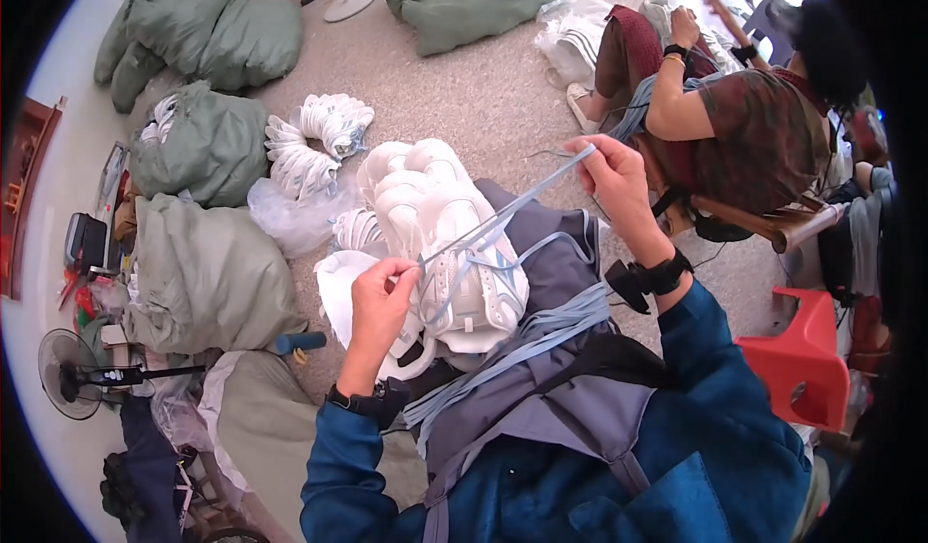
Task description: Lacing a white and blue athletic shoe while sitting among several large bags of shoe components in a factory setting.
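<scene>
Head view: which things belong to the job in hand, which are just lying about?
Job in hand:
light-blue lace, pinched by left hand and right hand
white shoe beneath it
lace bundle

Apparently just lying about:
black fan
red stool
dark case
blue cylinder

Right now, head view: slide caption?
Left hand and right hand hold a flat, pale-blue lace between them above a white sports shoe.

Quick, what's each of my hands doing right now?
Left hand: closed, thumb and fingers pinching a pale blue lace.
Right hand: closed, pinching the pale blue lace, raised higher.
</scene>
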The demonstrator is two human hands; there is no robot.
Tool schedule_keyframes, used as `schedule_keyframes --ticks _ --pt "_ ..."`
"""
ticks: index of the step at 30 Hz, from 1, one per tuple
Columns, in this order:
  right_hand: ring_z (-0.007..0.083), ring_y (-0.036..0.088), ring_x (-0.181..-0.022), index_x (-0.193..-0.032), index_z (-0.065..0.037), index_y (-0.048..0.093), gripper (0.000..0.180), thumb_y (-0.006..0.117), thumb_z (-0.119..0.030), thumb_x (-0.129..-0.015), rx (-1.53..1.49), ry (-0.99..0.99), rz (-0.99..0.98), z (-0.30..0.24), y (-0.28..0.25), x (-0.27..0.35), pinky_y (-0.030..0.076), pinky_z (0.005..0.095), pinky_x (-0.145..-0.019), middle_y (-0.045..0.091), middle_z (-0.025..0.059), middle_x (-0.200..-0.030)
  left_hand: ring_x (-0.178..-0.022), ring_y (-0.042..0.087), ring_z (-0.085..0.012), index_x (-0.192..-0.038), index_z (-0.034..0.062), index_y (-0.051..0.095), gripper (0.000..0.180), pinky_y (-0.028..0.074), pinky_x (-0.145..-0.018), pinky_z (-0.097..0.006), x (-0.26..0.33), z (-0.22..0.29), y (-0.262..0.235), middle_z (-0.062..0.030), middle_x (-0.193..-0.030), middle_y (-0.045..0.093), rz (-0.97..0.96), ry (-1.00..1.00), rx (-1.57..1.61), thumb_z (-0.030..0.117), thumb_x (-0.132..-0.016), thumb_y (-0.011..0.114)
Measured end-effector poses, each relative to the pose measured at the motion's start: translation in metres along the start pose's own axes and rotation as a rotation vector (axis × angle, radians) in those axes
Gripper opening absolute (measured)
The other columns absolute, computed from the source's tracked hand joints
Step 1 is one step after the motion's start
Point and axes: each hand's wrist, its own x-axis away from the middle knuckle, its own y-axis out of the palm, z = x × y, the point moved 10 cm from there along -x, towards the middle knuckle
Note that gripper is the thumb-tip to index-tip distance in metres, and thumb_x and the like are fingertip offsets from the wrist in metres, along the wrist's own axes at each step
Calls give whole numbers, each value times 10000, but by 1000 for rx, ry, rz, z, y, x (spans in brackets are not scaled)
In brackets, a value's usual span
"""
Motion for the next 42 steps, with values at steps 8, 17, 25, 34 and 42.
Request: schedule_keyframes --ticks 8,17,25,34,42 --pt "64 570 -678 -1140 20 625 220 559 -39 -939 193 131 -145 70 -11 36 472 219 -613 626 22 -876 -597 512 -17 -972 -23 684 107 392 -518 -200 -22 20 24 2 -750 648 -8 23 134 66 -926 647" --pt "69 574 -749 -1175 7 602 323 518 28 -864 302 188 -370 80 12 57 480 226 -664 596 2 -871 -633 596 -176 -911 9 681 63 474 -587 -330 -23 39 18 -76 -807 662 75 279 -272 46 -883 639" --pt "157 581 -874 -1144 -58 624 361 563 42 -803 301 -73 -170 35 24 51 496 289 -757 577 64 -996 -764 625 -363 -838 67 631 54 500 -667 -467 -16 49 61 -131 -830 604 83 694 -925 62 -822 580" --pt "358 610 -882 -955 -17 615 198 656 -51 -764 416 -496 -376 -21 118 103 506 455 -742 595 145 -909 -1020 554 -408 -1196 -23 575 401 461 -871 -474 15 74 65 -202 -1039 574 -5 571 -791 32 -807 658" --pt "363 626 -790 -850 10 594 156 645 -109 -762 601 -515 -545 7 178 113 494 479 -679 607 171 -830 -1093 507 -420 -1322 -30 490 552 454 -921 -484 0 46 70 -208 -1146 533 -107 418 -899 20 -793 641"
